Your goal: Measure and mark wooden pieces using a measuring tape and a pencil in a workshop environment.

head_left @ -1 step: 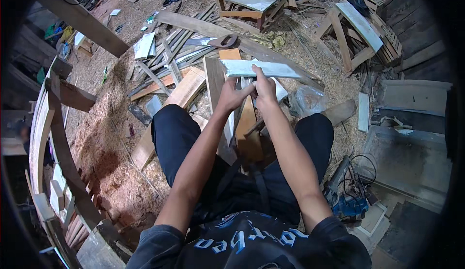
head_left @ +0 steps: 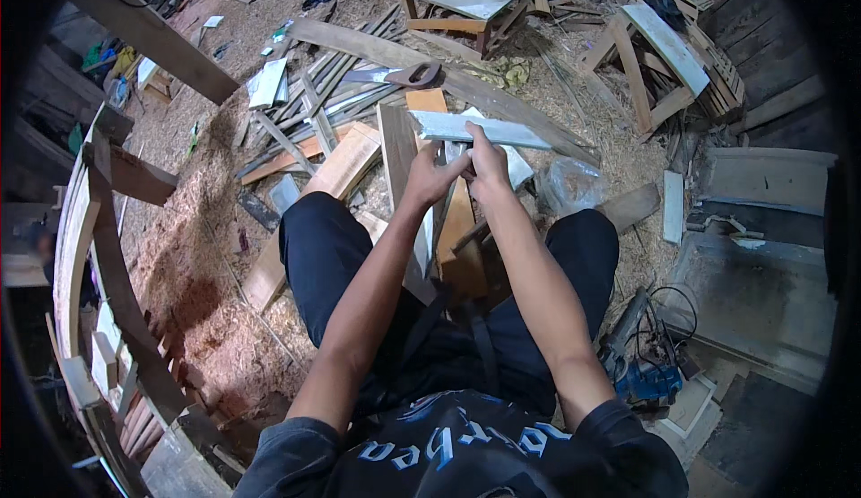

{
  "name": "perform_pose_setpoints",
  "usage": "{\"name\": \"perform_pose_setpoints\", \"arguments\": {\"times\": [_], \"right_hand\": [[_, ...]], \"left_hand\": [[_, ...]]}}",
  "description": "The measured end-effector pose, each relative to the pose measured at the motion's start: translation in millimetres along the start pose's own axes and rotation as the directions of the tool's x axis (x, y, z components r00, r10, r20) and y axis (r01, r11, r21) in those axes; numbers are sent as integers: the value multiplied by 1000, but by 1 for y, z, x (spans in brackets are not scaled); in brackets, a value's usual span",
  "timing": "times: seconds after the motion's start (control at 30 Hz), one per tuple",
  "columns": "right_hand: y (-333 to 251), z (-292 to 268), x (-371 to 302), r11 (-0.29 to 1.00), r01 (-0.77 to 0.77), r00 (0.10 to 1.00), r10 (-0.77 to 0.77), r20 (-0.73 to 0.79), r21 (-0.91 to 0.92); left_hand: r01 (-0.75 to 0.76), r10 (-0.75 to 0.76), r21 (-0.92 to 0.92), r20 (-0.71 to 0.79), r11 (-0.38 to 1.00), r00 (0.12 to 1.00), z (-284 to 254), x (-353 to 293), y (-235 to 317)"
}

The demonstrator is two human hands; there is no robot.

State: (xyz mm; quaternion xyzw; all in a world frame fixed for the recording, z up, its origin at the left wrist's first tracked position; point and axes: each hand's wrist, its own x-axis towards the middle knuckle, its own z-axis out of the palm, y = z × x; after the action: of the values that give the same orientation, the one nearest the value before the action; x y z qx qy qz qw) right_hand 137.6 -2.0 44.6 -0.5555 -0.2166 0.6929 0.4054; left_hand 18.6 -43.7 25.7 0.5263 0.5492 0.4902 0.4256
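In the head view, a person in a dark printed T-shirt and dark trousers is sitting with both forearms stretching forward between the knees. The right hand (head_left: 485, 161) is gripping a narrow, pale blue-white painted wooden board (head_left: 513, 135), its thumb pressing across the top face. The board is lying crosswise beyond the knees, raised above the scraps. The left hand (head_left: 430, 175) is curling up to the board's near edge toward its left end, its thumb reaching to the right hand; its fingers are partly hidden, so whether they are closing on the board cannot be told.

Just left of the hands, a brown wooden plank (head_left: 395, 144) is leaning, and an orange-brown board (head_left: 459, 233) is slanting below them. A handsaw with a brown wooden handle (head_left: 420, 74) is resting beyond, near a heap of thin wooden strips. A crumpled clear plastic bag (head_left: 572, 184) is lying near the right knee. A blue power tool (head_left: 652, 381) is sitting by the right elbow, and pale shavings are covering the floor (head_left: 184, 269).
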Motion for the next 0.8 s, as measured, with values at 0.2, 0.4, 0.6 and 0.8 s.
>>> {"name": "perform_pose_setpoints", "arguments": {"times": [0.2, 0.4, 0.6, 0.8], "right_hand": [[90, -22, 81, 949, -209, 977, 212, 14, 236], [106, -21, 57, 645, -52, 973, -139, -183, -763], [84, -34, 48, 73, 501, 791, -443, 422, -862], [54, -26, 92, -152, 489, 843, -169, 510, -859]], "left_hand": [[323, -324, 16, 23, 946, 946, 12, -17, -66], [414, -405, 66, -112, 908, 907, -14, -29, -122], [513, -493, 153, -151, 845, 857, -6, -32, -156], [622, -609, 212, -134, 753, 782, -6, -42, -151]]}}
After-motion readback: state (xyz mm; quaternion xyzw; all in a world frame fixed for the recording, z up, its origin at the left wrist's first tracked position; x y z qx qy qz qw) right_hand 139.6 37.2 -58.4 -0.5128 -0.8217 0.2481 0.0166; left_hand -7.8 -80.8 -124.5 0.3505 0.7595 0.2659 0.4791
